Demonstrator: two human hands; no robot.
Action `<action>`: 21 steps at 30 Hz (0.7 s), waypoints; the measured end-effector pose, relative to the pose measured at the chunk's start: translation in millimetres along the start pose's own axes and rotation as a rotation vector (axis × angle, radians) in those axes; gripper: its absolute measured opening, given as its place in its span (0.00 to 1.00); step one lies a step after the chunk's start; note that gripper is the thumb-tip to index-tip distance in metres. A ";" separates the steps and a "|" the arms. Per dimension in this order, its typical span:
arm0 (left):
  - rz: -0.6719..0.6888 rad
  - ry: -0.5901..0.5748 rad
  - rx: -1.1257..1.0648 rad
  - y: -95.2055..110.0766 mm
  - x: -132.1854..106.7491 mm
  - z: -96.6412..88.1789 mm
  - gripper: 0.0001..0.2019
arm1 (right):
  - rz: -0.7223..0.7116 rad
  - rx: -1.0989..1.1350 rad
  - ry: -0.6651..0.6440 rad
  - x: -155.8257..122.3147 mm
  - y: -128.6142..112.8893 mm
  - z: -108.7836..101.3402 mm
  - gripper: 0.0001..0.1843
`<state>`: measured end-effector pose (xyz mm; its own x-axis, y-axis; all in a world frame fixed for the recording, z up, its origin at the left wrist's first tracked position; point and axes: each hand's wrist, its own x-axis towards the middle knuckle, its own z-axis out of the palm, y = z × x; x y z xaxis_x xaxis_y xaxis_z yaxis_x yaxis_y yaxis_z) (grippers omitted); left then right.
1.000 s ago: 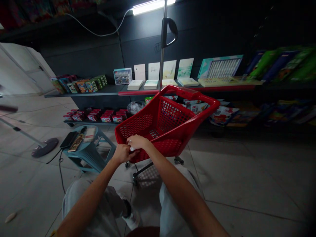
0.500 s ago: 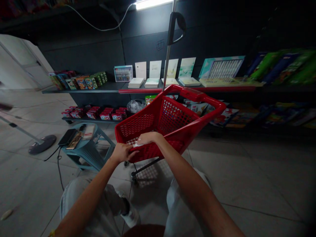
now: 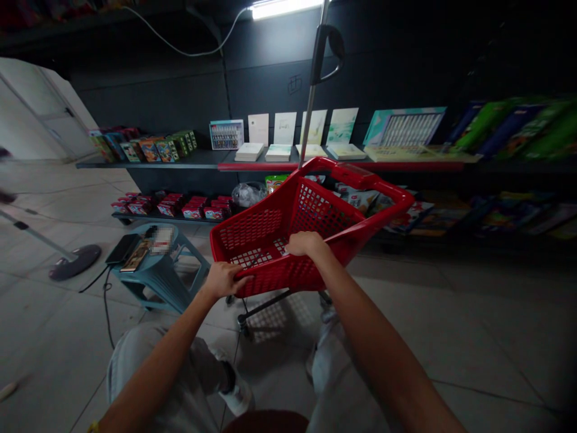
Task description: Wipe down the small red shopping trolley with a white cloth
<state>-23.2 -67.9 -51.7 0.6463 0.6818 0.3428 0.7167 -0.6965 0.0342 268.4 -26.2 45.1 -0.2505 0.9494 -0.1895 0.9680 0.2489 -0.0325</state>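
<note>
Your left hand (image 3: 222, 279) grips the red cart (image 3: 288, 276) at its near-left end; your right hand (image 3: 307, 243), at the near side, grip unclear, is closer to the handle (image 3: 356, 176). Cart's length: near left to far right.

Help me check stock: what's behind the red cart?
Behind the red cart are shelves, with pale stacks above and packaged goods below. Whatever the cart's solid parts cover cannot be seen.

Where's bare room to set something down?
Grey tiled floor right of the red plastic shopping cart, before the long black shelf; the cart's visible bottom, between its latticed walls. Crowded: the blue plastic stool, that shelf.
</note>
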 end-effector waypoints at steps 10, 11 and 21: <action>-0.014 -0.008 -0.026 4.8 2.0 0.3 0.21 | -0.443 0.114 -0.240 20.5 -85.1 7.4 0.16; -0.015 -0.001 -0.024 4.9 1.8 1.4 0.22 | -0.475 0.166 -0.228 21.1 -91.5 7.6 0.18; 0.024 -0.014 -0.033 7.3 0.9 0.9 0.22 | -0.318 0.033 -0.295 15.1 -75.3 3.7 0.19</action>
<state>-17.1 -72.2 -52.0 0.6670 0.6676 0.3308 0.6920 -0.7196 0.0573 191.8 -31.3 41.1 -0.5253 0.7299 -0.4373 0.8447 0.5093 -0.1645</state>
